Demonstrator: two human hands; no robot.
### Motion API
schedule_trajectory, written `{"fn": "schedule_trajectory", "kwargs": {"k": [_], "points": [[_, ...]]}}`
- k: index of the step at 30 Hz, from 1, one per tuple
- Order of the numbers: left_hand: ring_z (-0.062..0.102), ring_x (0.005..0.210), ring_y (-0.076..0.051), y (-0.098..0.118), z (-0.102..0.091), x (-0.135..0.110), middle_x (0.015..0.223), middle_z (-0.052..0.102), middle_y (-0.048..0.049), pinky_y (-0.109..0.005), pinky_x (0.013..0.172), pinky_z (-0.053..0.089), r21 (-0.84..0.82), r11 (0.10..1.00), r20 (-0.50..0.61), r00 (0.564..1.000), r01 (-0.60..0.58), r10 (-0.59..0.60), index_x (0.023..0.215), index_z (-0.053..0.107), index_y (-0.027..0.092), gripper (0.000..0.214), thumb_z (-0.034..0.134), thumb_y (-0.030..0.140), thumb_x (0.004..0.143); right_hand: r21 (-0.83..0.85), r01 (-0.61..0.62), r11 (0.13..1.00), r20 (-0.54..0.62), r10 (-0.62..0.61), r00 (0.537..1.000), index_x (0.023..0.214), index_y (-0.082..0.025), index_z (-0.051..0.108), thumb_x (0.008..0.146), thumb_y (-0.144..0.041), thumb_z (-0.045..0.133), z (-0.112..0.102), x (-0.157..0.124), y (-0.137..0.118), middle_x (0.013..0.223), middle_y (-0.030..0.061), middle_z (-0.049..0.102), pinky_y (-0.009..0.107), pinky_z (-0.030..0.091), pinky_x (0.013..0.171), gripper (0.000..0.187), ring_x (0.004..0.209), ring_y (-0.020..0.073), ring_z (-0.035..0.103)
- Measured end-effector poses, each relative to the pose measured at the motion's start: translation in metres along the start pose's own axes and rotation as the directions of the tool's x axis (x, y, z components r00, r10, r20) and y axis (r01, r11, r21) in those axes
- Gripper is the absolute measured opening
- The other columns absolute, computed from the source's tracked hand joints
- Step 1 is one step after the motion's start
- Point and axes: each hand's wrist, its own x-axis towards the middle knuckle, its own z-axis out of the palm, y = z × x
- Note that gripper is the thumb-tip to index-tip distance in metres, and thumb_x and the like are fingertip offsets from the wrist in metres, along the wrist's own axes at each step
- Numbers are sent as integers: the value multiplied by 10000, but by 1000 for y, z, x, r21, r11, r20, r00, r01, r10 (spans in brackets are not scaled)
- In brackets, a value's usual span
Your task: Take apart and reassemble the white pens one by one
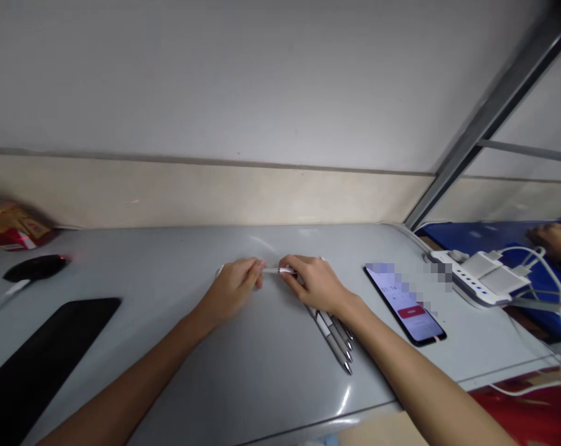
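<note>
Pale pen (271,271): crosswise between left hand (237,280) and right hand (315,280); ends hidden in the fingers, whole or parted not determinable.
Left fingers: curled, pinching one end.
Right fingers: thumb and fingertips closed about the opposite end.
Pen handling: judged light, stiff, smooth; liable to roll or slip if pinched loosely; fine fittings possibly fragile under bending.
Pen hold: best near both ends, fingertips opposed, kept in line.
Silver-tipped pens (333,345): just under right hand, wearer's side, tips away from the fingers; easily brushed.
Phone (398,306): right of right fingers, apart.
Desk (168,260): open left of left fingers towards black pad (57,353).
Desk edge (308,426): wearer's side, well apart from fingers.
Wall (215,192): beyond fingertips, not touched.
</note>
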Motion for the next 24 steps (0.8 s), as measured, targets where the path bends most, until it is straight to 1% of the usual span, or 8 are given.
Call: {"fn": "schedule_trajectory", "kwargs": {"k": [3, 4, 6, 8, 12, 16, 19, 24], "points": [[582, 881, -178, 1, -1, 0, 893, 652, -22, -332, 832, 449, 28, 992, -58, 991, -119, 121, 861, 609, 209, 167, 486, 315, 900, 16, -1, 1000, 16, 1, 1000, 1064, -210, 571, 963, -261, 422, 0, 0, 0, 923, 38, 684, 259, 350, 668, 186, 791, 166, 606], [566, 957, -187, 1, -1, 0, 972, 646, -29, -340, 874, 438, 42, 986, -100, 982, -159, 162, 898, 603, 213, 112, 541, 301, 867, 23, 0, 1000, 17, 0, 1000, 1067, -208, 568, 964, -261, 420, 0, 0, 0, 929, 38, 684, 257, 349, 669, 188, 791, 164, 605], [541, 1024, -197, 2, 0, 0, 1060, 623, -40, -347, 903, 424, 73, 980, -127, 973, -183, 191, 995, 584, 217, 188, 600, 303, 829, 26, 7, 1000, 17, -7, 1000, 1074, -209, 563, 961, -255, 424, -1, 1, 0, 938, 37, 683, 255, 347, 669, 186, 786, 160, 601], [557, 962, -190, 1, 2, -1, 1014, 627, -37, -344, 865, 429, 113, 983, -77, 985, -148, 157, 1041, 575, 213, 218, 568, 331, 858, 5, 14, 1000, 27, -15, 1000, 1077, -212, 566, 954, -251, 434, -1, 0, -1, 942, 39, 682, 257, 339, 666, 185, 784, 163, 597], [550, 733, -164, -2, 6, 0, 764, 609, -20, -324, 746, 419, 203, 968, 56, 989, -148, 139, 815, 594, 186, 288, 362, 279, 958, -9, 4, 1000, 74, -3, 997, 1086, -201, 585, 961, -269, 424, 2, 0, -5, 937, 58, 683, 268, 327, 660, 215, 777, 174, 595], [496, 751, -181, 0, 4, -1, 732, 588, -35, -325, 716, 390, 265, 922, -15, 955, -283, 297, 804, 577, 176, 271, 354, 216, 954, 191, -19, 981, 128, -6, 992, 1067, -173, 608, 988, -300, 387, 0, 1, -7, 890, 55, 678, 253, 338, 660, 267, 742, 148, 576], [471, 754, -186, 3, 0, -1, 718, 588, -33, -338, 716, 360, 335, 863, 0, 916, -377, 401, 796, 568, 178, 274, 344, 179, 955, 334, -10, 943, 156, -45, 987, 994, -164, 634, 1000, -317, 364, -4, 1, -6, 792, 24, 653, 231, 338, 625, 311, 664, 115, 529], [506, 775, -193, 3, 0, -4, 777, 597, -29, -364, 739, 336, 449, 803, 169, 919, -393, 356, 827, 556, 177, 246, 348, 185, 958, 139, 30, 990, 90, -42, 995, 953, -132, 654, 936, -252, 490, 1, 1, -3, 843, 66, 647, 255, 353, 674, 204, 728, 141, 542]]}}
